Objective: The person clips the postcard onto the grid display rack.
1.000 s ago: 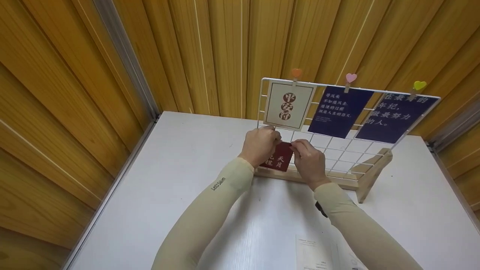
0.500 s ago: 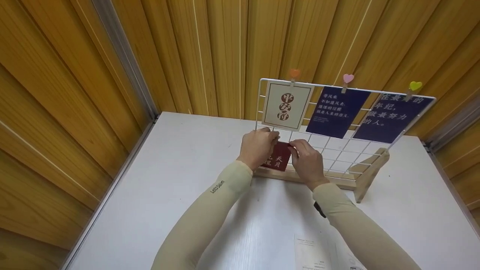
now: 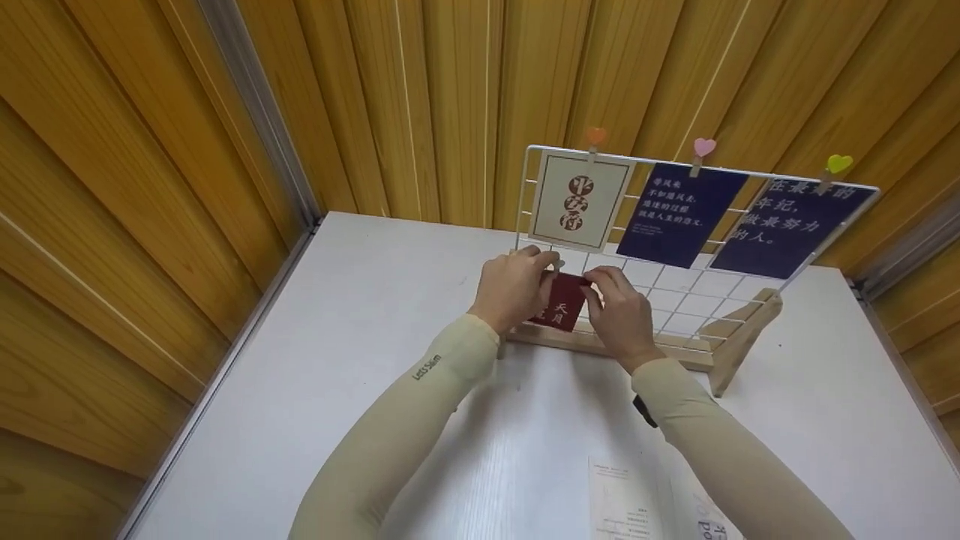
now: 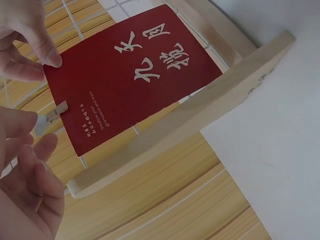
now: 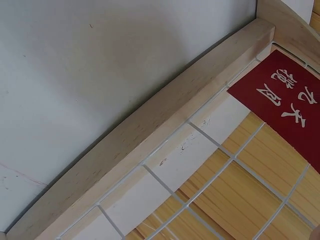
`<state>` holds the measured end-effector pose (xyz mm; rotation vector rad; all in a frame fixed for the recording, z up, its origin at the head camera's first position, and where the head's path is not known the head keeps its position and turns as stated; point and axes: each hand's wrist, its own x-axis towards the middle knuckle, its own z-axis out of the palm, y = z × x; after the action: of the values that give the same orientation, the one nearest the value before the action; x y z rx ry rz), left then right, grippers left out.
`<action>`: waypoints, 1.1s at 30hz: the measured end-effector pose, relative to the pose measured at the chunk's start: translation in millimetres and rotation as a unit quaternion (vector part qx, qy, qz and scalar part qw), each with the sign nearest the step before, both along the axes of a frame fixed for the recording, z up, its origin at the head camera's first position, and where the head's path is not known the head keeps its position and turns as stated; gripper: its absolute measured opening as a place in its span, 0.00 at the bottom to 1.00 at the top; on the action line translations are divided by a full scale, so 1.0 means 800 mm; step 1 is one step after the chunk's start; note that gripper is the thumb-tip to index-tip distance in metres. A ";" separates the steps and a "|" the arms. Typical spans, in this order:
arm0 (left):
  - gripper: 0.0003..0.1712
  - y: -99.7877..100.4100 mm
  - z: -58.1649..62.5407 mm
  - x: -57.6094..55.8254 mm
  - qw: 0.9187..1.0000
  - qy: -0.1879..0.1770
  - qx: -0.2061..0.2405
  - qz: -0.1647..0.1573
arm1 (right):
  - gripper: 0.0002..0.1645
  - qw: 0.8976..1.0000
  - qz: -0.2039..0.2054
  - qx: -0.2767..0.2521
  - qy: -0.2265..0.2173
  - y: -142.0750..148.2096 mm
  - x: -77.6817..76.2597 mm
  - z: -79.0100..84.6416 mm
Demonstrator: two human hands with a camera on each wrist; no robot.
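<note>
A red card point(image 3: 568, 294) with white writing hangs against the lower left of the white wire grid point(image 3: 667, 300). In the left wrist view, a small wooden clip point(image 4: 60, 107) with a pale blue heart grips the card's top edge. My left hand point(image 3: 512, 290) has its fingers around the heart end of this clip. At the card's upper right corner, my right hand point(image 3: 624, 311) pinches the edge between thumb and finger. The right wrist view shows only part of the red card point(image 5: 282, 97), at its right side.
Along the grid's top hang a cream card point(image 3: 551, 195) and two dark blue cards, under orange, pink point(image 3: 703, 146) and yellow heart clips. A wooden base point(image 3: 720, 360) carries the grid on the white table point(image 3: 337, 315). Printed packaging point(image 3: 622, 502) lies near the front.
The left fingers have shifted a little, and the clip's pale heart now shows beside them. The right hand keeps pinching the card's corner. The head view has tilted slightly.
</note>
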<state>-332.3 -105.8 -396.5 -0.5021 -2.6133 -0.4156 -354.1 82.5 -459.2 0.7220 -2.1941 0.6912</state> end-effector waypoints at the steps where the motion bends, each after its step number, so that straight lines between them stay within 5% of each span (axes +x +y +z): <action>1: 0.12 -0.001 0.001 0.002 1.000 0.001 0.005 -0.003 | 0.10 1.000 0.000 0.000 -0.001 0.000 0.001 0.001; 18: 0.13 -0.036 0.003 0.050 0.999 0.024 0.033 -0.011 | 0.13 1.000 0.011 -0.004 0.027 0.009 0.026 0.007; 33: 0.17 -0.068 -0.026 0.082 0.998 0.032 0.062 0.005 | 0.12 0.999 -0.006 -0.037 -0.008 0.036 0.064 0.000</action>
<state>-266.6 -160.6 -417.1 -0.4528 -2.5090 -0.5466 -303.1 111.5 -459.2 0.6663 -2.1738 0.7712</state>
